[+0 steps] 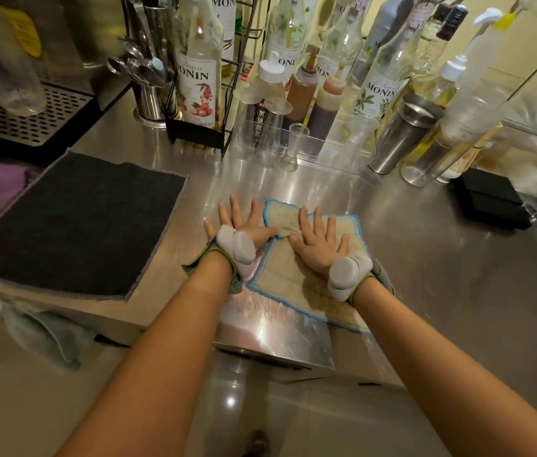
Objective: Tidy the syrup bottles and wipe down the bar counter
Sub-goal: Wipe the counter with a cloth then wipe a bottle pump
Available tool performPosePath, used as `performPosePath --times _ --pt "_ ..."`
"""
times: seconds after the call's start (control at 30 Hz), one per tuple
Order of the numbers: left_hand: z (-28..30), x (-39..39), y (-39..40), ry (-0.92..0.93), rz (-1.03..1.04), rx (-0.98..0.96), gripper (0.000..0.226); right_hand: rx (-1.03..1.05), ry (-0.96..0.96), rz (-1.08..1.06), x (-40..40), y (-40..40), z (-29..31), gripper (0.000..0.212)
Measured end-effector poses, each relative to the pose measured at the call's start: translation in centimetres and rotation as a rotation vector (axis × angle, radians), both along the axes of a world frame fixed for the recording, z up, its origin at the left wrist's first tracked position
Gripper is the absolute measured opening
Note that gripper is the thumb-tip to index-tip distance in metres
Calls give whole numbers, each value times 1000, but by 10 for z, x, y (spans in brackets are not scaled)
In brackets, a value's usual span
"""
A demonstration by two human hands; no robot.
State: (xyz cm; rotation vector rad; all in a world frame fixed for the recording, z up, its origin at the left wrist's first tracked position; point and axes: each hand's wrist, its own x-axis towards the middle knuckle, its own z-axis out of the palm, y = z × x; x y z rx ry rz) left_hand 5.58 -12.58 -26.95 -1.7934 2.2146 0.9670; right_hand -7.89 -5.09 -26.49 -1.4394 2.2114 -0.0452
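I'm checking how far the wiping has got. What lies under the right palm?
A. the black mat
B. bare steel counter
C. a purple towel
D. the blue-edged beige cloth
D: the right hand lies flat, fingers spread, on the blue-edged beige cloth, which is spread on the steel counter.

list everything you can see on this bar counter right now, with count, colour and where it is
wiping cloth: one, beige with blue edge, flat on the counter centre
bar counter: one, steel, across the view
bar mat: one, black, left on the counter
syrup bottles: many, mostly clear with white labels, along the back
squeeze bottles: two, brown contents, back centre
steel canister: one, silver, back right
spoon holder: one, steel, back left
drip tray: one, black perforated, far left
left hand: flat on the counter, thumb on the cloth edge
right hand: flat on the cloth
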Motion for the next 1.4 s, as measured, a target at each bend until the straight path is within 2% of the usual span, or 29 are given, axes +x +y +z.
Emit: performPosePath --times 0.1,0.2,0.3,0.43,0.5,0.6,0.7,0.77,1.03,1.17,1.4 --pt "5 2 1 49 34 29 80 37 -28 73 -7 6 0 68" --pt "27 3 0 96 38 120 81 -50 -133 -138 -16 14 11 91" --pt "58 -3 0 153 53 202 74 -175 -229 -282 -19 23 19 91" --pt "75 -28 21 568 253 304 49 -18 -156 -158 -34 35 20 76" --pt "73 -44 33 643 247 388 46 41 -87 -119 -44 38 18 77" --pt "66 -65 42 532 79 412 57 81 -43 -102 -58 35 16 85" --pt "59 -82 37 237 -234 250 66 107 -15 -81 -72 26 15 94" --pt "58 -96 31 121 -307 190 66 109 16 -66 -83 19 14 96" --pt "38 -145 5 -1 -320 53 66 107 76 -81 -121 -10 14 91" --pt "23 -159 0 2 -262 -26 65 89 78 -84 -131 -23 14 87" --pt "22 -175 -15 17 -212 -15 67 42 86 -116 -142 -40 6 87"
